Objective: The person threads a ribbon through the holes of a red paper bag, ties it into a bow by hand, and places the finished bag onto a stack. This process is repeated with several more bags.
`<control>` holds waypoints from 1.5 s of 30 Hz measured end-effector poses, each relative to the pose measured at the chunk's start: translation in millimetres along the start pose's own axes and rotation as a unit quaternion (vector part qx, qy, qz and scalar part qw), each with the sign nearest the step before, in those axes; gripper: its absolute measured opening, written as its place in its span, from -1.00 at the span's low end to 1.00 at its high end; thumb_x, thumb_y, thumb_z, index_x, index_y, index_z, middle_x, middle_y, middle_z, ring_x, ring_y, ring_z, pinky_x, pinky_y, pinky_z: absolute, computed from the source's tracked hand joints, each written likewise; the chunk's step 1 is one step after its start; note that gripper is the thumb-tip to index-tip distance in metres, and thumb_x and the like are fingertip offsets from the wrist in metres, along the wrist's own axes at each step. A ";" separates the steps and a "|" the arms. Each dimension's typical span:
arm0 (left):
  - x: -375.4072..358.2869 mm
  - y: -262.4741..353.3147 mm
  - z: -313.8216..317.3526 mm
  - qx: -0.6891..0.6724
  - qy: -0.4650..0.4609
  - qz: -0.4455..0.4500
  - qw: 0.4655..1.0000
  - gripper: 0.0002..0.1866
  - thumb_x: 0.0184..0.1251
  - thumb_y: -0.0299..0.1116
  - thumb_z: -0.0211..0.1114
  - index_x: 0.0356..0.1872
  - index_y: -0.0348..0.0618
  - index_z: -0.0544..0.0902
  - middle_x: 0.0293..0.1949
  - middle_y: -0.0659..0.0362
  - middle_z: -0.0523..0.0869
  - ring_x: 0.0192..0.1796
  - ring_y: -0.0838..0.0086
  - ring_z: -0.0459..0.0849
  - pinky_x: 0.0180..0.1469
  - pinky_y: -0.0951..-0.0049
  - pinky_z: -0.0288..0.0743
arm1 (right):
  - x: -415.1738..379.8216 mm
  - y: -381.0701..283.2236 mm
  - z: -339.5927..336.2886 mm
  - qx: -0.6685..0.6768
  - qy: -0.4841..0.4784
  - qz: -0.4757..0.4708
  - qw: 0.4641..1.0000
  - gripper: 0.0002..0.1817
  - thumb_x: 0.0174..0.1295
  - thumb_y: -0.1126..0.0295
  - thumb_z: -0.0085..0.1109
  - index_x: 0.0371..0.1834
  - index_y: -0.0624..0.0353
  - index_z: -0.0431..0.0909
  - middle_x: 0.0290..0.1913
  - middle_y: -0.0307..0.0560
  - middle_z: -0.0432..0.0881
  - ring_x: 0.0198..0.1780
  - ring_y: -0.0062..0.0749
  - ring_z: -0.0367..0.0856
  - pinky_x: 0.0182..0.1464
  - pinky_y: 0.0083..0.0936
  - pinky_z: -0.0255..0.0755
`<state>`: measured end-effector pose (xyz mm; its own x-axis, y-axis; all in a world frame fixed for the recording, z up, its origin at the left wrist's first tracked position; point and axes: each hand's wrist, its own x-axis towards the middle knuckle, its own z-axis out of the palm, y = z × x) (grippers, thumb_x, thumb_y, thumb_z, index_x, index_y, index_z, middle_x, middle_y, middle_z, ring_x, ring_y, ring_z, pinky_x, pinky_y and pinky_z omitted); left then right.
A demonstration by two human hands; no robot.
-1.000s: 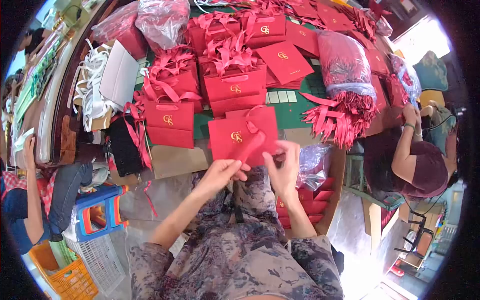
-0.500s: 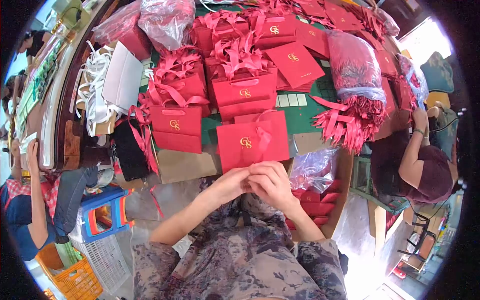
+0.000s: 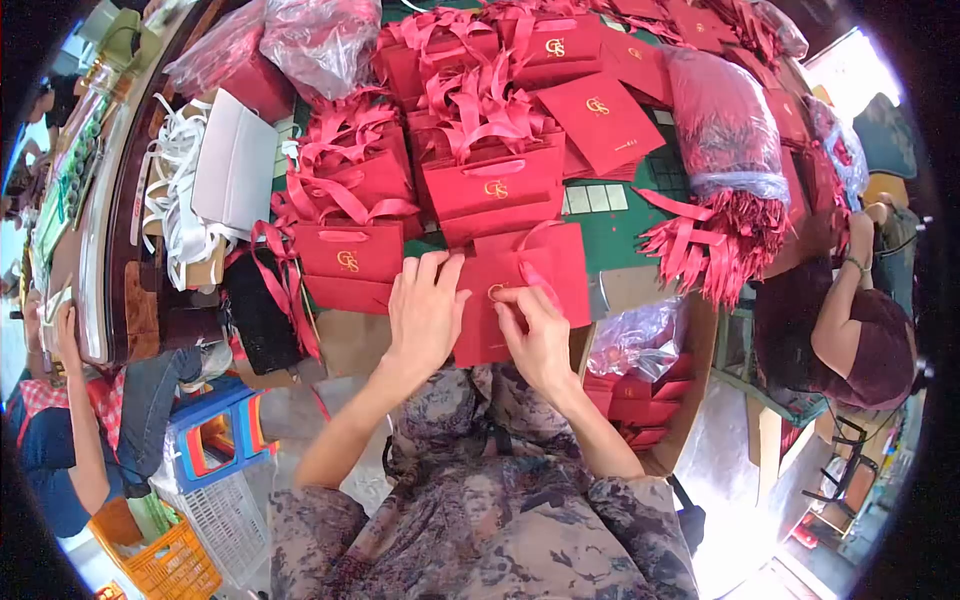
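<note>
Head view gives me, from my distant seat, a long worktable with a green top (image 3: 640,238). Across it stand packed rows of red paper bags with gold lettering (image 3: 500,210), upright with their ribbon handles heaped above, perhaps so each can be lifted out singly. To their right lies a bundle of pink-red ribbons in clear plastic (image 3: 725,125), loose ends turned toward the near edge, I suppose for easy plucking. Lower down, a brown cardboard box (image 3: 701,360) holds more bags under crumpled clear film (image 3: 635,340).

At the table's near edge I find one single red paper bag (image 3: 483,325), its broad face toward me, seemingly placed so both hands can reach it. My view has the hands apart from each other: the left hand (image 3: 425,310) is spread at the bag's left edge, thumb away from the fingers; the right hand (image 3: 535,335) is over its front, thumb and forefinger drawn close beside a satin ribbon loop (image 3: 538,275).

The box's depths are hidden from me, and the right hand covers most of the bag's gold lettering. I cannot tell whether that thumb and forefinger grip anything, nor how firmly the left presses.
</note>
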<state>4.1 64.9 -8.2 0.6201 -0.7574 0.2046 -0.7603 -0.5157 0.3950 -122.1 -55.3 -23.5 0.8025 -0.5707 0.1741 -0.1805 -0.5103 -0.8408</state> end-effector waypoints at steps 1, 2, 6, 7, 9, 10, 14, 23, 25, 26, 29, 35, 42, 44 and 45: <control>-0.6 -0.8 0.0 -0.012 -0.011 -0.003 1.000 -0.54 0.16 -0.39 0.45 0.12 -0.21 0.61 0.05 0.01 0.58 0.04 0.06 0.53 0.09 0.16 0.50 | -0.8 1.7 0.5 -0.009 -0.003 -0.001 1.000 -0.85 0.27 0.56 0.29 -0.11 0.22 0.66 -0.18 0.05 0.70 -0.16 -0.05 0.72 -0.11 -0.35 0.58; -0.9 -1.0 -0.9 -0.039 -0.002 0.006 0.999 -0.57 0.13 -0.40 0.47 0.05 -0.20 0.62 0.02 0.03 0.58 0.01 0.07 0.53 0.05 0.16 0.49 | -1.5 3.1 0.3 -0.019 -0.007 -0.002 1.000 -0.86 0.27 0.56 0.29 -0.11 0.23 0.67 -0.18 0.05 0.70 -0.17 -0.06 0.72 -0.12 -0.36 0.58; -4.1 2.0 -4.3 -0.058 0.015 0.021 0.998 -0.63 0.10 -0.41 0.49 -0.04 -0.18 0.63 -0.03 0.05 0.60 -0.01 0.09 0.54 0.00 0.16 0.49 | -6.1 3.1 -0.8 -0.014 0.001 0.009 1.000 -0.88 0.27 0.55 0.31 -0.14 0.25 0.67 -0.21 0.02 0.70 -0.23 -0.17 0.72 -0.18 -0.41 0.57; -2.6 1.9 -7.6 -0.079 0.016 0.018 0.997 -0.68 0.09 -0.43 0.49 -0.11 -0.17 0.63 -0.09 0.08 0.63 -0.04 0.10 0.55 -0.02 0.16 0.49 | -7.8 1.8 -1.2 0.004 0.005 0.012 1.000 -0.88 0.27 0.54 0.32 -0.15 0.26 0.66 -0.23 0.01 0.70 -0.26 -0.25 0.72 -0.20 -0.44 0.57; 0.3 2.3 -11.9 -0.100 0.016 0.016 0.995 -0.72 0.09 -0.45 0.48 -0.17 -0.15 0.64 -0.14 0.10 0.65 -0.06 0.11 0.56 -0.04 0.16 0.48 | -9.3 -1.1 -1.3 0.023 0.009 0.015 1.000 -0.89 0.27 0.54 0.32 -0.16 0.27 0.66 -0.25 -0.01 0.70 -0.28 -0.32 0.72 -0.23 -0.47 0.57; 1.5 2.4 -13.3 -0.129 -0.007 0.010 0.992 -0.77 0.10 -0.47 0.46 -0.21 -0.14 0.64 -0.20 0.11 0.67 -0.09 0.11 0.57 -0.05 0.18 0.49 | -9.9 -3.3 0.0 0.052 0.009 0.015 0.999 -0.87 0.25 0.52 0.34 -0.17 0.25 0.66 -0.27 0.00 0.69 -0.26 -0.22 0.72 -0.22 -0.39 0.57; 1.9 4.8 -16.2 -0.197 -0.043 -0.009 0.979 -0.86 0.17 -0.51 0.39 -0.25 -0.15 0.65 -0.29 0.12 0.70 -0.13 0.12 0.59 -0.07 0.20 0.49 | -8.7 -8.5 2.5 0.071 0.016 0.024 0.997 -0.88 0.17 0.53 0.36 -0.24 0.25 0.63 -0.32 0.00 0.67 -0.30 -0.16 0.70 -0.27 -0.36 0.56; -2.2 4.9 -12.6 -0.291 -0.082 -0.068 0.951 -0.87 0.33 -0.50 0.31 -0.13 -0.24 0.67 -0.30 0.06 0.72 -0.36 0.34 0.67 -0.30 0.37 0.52 | -8.8 -9.5 -1.4 0.064 0.032 0.043 0.997 -0.88 0.10 0.55 0.37 -0.31 0.22 0.63 -0.39 -0.04 0.65 -0.40 -0.21 0.68 -0.37 -0.38 0.53; -2.2 5.4 -12.5 -0.294 -0.086 -0.072 0.949 -0.87 0.32 -0.51 0.31 -0.14 -0.25 0.67 -0.30 0.06 0.73 -0.36 0.36 0.67 -0.30 0.39 0.52 | -8.0 -9.1 -1.8 0.058 0.032 0.040 0.997 -0.88 0.09 0.55 0.38 -0.32 0.21 0.63 -0.40 -0.04 0.64 -0.41 -0.21 0.68 -0.37 -0.37 0.53; -2.1 5.7 -12.9 -0.296 -0.090 -0.077 0.948 -0.87 0.32 -0.51 0.32 -0.15 -0.25 0.68 -0.31 0.07 0.73 -0.37 0.39 0.66 -0.30 0.40 0.52 | -7.8 -7.9 -1.9 0.044 0.029 0.032 0.998 -0.89 0.12 0.56 0.37 -0.31 0.25 0.63 -0.39 -0.06 0.66 -0.41 -0.36 0.68 -0.36 -0.47 0.53; -1.4 9.5 -16.3 -0.280 -0.083 -0.064 0.954 -0.89 0.30 -0.52 0.33 -0.18 -0.25 0.69 -0.31 0.06 0.74 -0.33 0.32 0.67 -0.27 0.36 0.53 | -5.7 -9.6 -4.2 0.023 0.012 0.033 0.999 -0.90 0.14 0.56 0.37 -0.32 0.29 0.62 -0.40 -0.07 0.68 -0.43 -0.49 0.67 -0.35 -0.55 0.53; -5.9 18.2 -12.0 -0.218 -0.020 0.004 0.976 -0.90 0.26 -0.52 0.32 -0.21 -0.17 0.68 -0.34 0.07 0.71 -0.21 0.13 0.64 -0.12 0.20 0.50 | 7.3 -22.4 -14.8 -0.019 -0.042 0.061 0.997 -0.86 0.14 0.47 0.35 -0.34 0.29 0.60 -0.48 0.00 0.66 -0.47 -0.37 0.67 -0.36 -0.44 0.53; -15.1 28.2 -7.6 -0.129 0.039 0.070 0.988 -0.82 0.16 -0.56 0.30 -0.20 -0.19 0.72 -0.27 0.11 0.72 -0.20 0.18 0.62 -0.17 0.21 0.50 | 5.9 -21.4 -17.9 -0.012 -0.073 0.097 0.992 -0.82 0.15 0.44 0.34 -0.31 0.30 0.57 -0.47 0.07 0.66 -0.45 -0.17 0.69 -0.34 -0.34 0.53; -17.8 28.6 -6.5 -0.118 0.033 0.073 0.990 -0.82 0.16 -0.56 0.31 -0.20 -0.19 0.72 -0.27 0.11 0.72 -0.20 0.18 0.62 -0.17 0.22 0.50 | 0.7 -17.7 -15.2 -0.028 -0.071 0.082 0.994 -0.82 0.15 0.44 0.35 -0.31 0.30 0.55 -0.46 0.09 0.66 -0.44 -0.14 0.69 -0.34 -0.32 0.53; -19.6 28.8 -5.9 -0.107 0.025 0.076 0.991 -0.83 0.17 -0.55 0.31 -0.20 -0.20 0.72 -0.28 0.11 0.72 -0.21 0.18 0.62 -0.17 0.22 0.50 | -0.6 -17.0 -14.2 -0.043 -0.069 0.068 0.994 -0.80 0.16 0.45 0.36 -0.31 0.30 0.53 -0.46 0.10 0.65 -0.44 -0.11 0.69 -0.34 -0.30 0.53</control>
<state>-28.8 67.3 4.4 0.5147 -0.7963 0.3178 -0.7904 -0.2970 0.5358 -127.6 -55.4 -2.0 0.8359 -0.5486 -0.0154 -0.3367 -0.4903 -0.8039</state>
